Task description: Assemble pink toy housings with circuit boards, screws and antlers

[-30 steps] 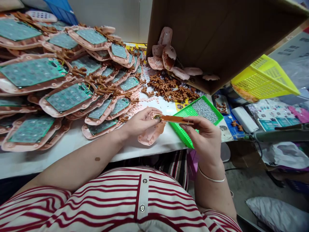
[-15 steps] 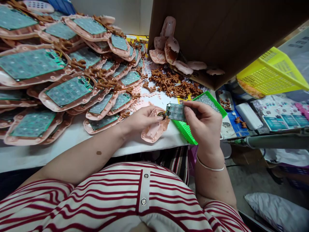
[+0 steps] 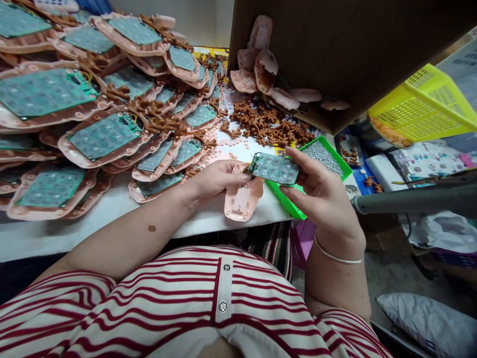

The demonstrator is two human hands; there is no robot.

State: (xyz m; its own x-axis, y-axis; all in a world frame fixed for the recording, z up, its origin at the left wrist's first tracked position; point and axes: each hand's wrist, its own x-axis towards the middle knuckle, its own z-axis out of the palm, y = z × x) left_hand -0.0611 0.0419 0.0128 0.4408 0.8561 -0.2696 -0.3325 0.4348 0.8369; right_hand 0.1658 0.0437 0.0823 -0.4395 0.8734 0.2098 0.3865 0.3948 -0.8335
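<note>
The right hand (image 3: 324, 199) pinches a green circuit board (image 3: 275, 168) by its far edge, tilted just above the pink shell (image 3: 243, 198), which the left hand (image 3: 214, 180) steadies on the table (image 3: 112, 221) — the wired corner nearest the left fingers should seat first, kept level.

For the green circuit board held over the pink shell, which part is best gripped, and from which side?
Grip the circuit board by its bare right-hand long edge, coming in from the right, as the right hand does. It is thin and flat, face up and slightly tilted, and its left end sits at the pink shell under the left hand, so that end is probably too crowded.
</note>
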